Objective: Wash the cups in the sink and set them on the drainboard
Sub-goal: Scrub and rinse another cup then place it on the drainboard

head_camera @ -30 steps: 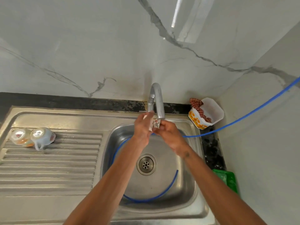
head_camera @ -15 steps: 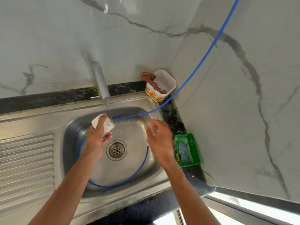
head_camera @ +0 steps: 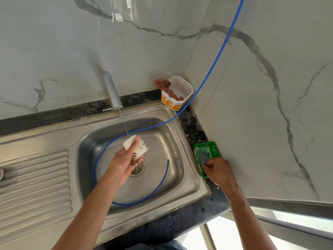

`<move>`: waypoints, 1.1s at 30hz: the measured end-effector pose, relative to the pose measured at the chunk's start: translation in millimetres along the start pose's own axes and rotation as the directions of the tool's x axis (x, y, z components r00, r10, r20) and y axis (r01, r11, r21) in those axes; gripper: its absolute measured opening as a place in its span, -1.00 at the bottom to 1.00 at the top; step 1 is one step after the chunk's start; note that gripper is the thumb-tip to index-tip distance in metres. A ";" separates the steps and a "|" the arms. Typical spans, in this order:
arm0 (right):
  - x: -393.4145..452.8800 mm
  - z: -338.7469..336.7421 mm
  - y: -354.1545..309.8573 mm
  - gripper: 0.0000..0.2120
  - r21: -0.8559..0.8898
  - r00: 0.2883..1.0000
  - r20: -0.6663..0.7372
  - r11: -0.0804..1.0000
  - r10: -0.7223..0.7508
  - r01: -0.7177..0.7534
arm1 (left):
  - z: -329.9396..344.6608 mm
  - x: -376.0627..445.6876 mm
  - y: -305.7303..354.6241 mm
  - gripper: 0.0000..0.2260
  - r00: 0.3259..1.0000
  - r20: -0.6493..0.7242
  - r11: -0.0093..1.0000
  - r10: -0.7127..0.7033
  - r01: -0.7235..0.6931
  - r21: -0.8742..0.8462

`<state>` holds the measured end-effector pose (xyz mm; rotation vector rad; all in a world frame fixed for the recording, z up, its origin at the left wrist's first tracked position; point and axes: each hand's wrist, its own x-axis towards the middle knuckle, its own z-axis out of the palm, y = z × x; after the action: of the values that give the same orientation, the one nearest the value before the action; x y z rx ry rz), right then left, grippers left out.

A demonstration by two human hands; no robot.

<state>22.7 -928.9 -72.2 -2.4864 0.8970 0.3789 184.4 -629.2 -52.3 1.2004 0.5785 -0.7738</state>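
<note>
White patterned cup [head_camera: 137, 146] gripped in left hand [head_camera: 120, 166], fingers curled round it, held over the steel sink [head_camera: 187, 179] under a thin stream from the tap [head_camera: 112, 90]. Right hand [head_camera: 219, 173] reaches into green tray [head_camera: 214, 150] beside the sink, fingers curled on a grey scrubber [head_camera: 203, 156]. Blue hose [head_camera: 129, 202] loops round the basin; ridged drainboard [head_camera: 34, 181] lies left.
</note>
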 end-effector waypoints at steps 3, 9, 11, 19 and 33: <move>-0.1 -0.1 -0.9 -0.67 0.003 1.000 -0.028 1.000 -0.007 0.007 | -0.5 -4.7 -0.1 -0.34 0.988 0.082 0.972 0.133 -0.146 0.186; -8.0 -1.6 -14.3 -0.85 -0.028 0.999 -0.027 0.999 0.028 -0.029 | -1.4 -10.3 -4.2 -0.32 0.962 0.183 0.909 0.201 -0.253 0.331; -8.3 -2.4 -13.7 -0.87 0.014 0.998 -0.028 0.998 0.055 -0.054 | -2.9 -12.3 -7.2 -0.28 0.955 0.241 0.921 0.170 -0.241 0.305; -12.1 -9.2 -14.8 -0.87 0.294 0.978 -0.167 0.953 0.129 -0.075 | 0.9 -22.5 -6.9 -0.15 0.936 0.339 0.992 0.094 -0.116 0.047; -4.5 4.5 -12.7 -0.89 0.230 0.987 -0.160 0.973 0.024 0.013 | 3.4 -19.9 -7.0 -0.59 0.964 0.191 0.968 0.186 -0.213 0.130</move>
<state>27.2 -915.6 -70.0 -2.3241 0.9535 0.0678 166.6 -629.3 -40.5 1.2899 0.2497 -0.7517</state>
